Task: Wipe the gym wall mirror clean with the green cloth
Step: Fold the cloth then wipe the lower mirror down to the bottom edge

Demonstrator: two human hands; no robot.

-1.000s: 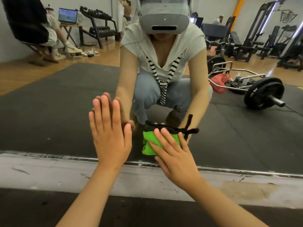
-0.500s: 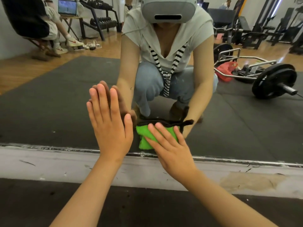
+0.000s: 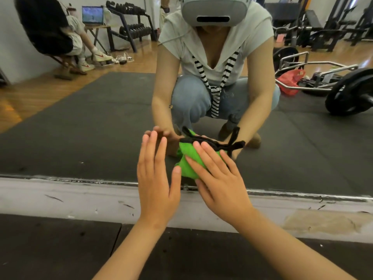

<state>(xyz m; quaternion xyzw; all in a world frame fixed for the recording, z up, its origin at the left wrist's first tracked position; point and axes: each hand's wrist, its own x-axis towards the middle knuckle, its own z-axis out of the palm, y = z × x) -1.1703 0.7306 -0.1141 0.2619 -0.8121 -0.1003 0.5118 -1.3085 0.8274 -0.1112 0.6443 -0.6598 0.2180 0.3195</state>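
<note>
The wall mirror (image 3: pixel 80 122) fills the upper view, its lower edge meeting a scuffed white wall base. A bunched green cloth (image 3: pixel 186 158) with a black trim lies against the glass just above that edge. My right hand (image 3: pixel 219 180) presses the cloth flat on the mirror with straight fingers spread over it. My left hand (image 3: pixel 156 178) is held up flat with straight fingers right beside the cloth, at the glass; I cannot tell whether it touches. The cloth's lower right part is hidden under my right hand.
A white wall base (image 3: pixel 70 199) runs under the mirror, with a black floor mat (image 3: pixel 50 249) below it. The mirror reflects me crouching, a barbell, a dumbbell rack, gym machines and a seated person at a laptop.
My right hand has slid the cloth a little left and up the glass, close to my left hand. My left hand has stayed flat at the mirror.
</note>
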